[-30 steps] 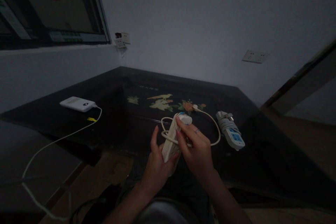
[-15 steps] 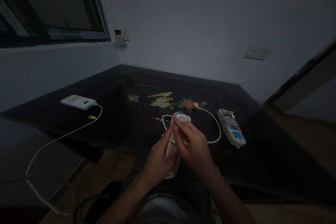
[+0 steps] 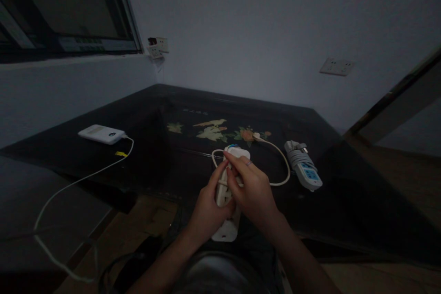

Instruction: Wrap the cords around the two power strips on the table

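Power strip [image 3: 223,195] at the table [image 3: 155,161]'s near edge is grasped by the fingers of the left hand [image 3: 211,204]; those of the right hand [image 3: 254,191] pinch near its far end, hiding what they hold. A cord [image 3: 288,167] loops right, its plug [image 3: 257,136] on the table. Beyond lies a wrapped strip [image 3: 310,175]; far left, a power bank [image 3: 101,134].

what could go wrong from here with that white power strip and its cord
The cord bows out in a loose loop beside the white power strip in the left hand, so it might slip or tangle. Its far end lies unheld on the table; a tug could drag it. The white device's cable hangs over the edge, so a snag might pull the device down.
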Action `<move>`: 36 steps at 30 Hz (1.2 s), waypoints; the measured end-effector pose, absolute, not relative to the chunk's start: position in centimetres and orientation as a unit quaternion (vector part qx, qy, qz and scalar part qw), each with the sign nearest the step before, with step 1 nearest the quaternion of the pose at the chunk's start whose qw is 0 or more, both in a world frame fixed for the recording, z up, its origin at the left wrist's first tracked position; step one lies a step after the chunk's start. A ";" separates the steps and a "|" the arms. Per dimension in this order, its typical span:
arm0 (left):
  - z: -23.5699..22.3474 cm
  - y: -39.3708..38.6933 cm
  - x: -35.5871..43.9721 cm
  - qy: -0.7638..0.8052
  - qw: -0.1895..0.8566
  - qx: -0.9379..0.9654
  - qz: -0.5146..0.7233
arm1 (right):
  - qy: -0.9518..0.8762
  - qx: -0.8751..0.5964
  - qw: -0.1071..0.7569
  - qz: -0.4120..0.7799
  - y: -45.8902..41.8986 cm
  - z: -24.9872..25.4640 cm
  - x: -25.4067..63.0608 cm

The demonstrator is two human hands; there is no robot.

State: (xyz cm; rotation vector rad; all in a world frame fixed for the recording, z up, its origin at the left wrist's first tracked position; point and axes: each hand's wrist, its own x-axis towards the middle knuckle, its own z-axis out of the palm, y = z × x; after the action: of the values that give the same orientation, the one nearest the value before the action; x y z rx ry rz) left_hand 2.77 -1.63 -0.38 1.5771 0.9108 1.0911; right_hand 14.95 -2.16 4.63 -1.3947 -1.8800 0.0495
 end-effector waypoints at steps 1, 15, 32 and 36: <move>-0.4 -1.6 2.8 0.376 0.497 0.641 0.448 | -0.741 -0.548 0.389 0.017 -2.1 4.6 14.9; -1.1 -0.6 2.6 0.350 0.594 0.547 0.475 | -0.759 -0.518 0.394 -0.022 -2.7 5.3 17.1; -0.2 -1.0 2.1 0.314 0.663 0.452 0.507 | -0.760 -0.501 0.390 -0.138 -3.1 3.1 18.0; 0.1 -1.4 2.0 0.312 0.666 0.448 0.509 | -0.777 -0.476 0.376 -0.168 -2.9 3.1 18.2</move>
State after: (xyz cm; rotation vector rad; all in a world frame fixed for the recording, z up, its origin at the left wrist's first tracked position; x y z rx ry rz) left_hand 2.03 -1.38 0.09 1.0114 0.7045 1.1482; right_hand 18.21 -2.91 3.12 -1.2179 -1.9870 -0.4288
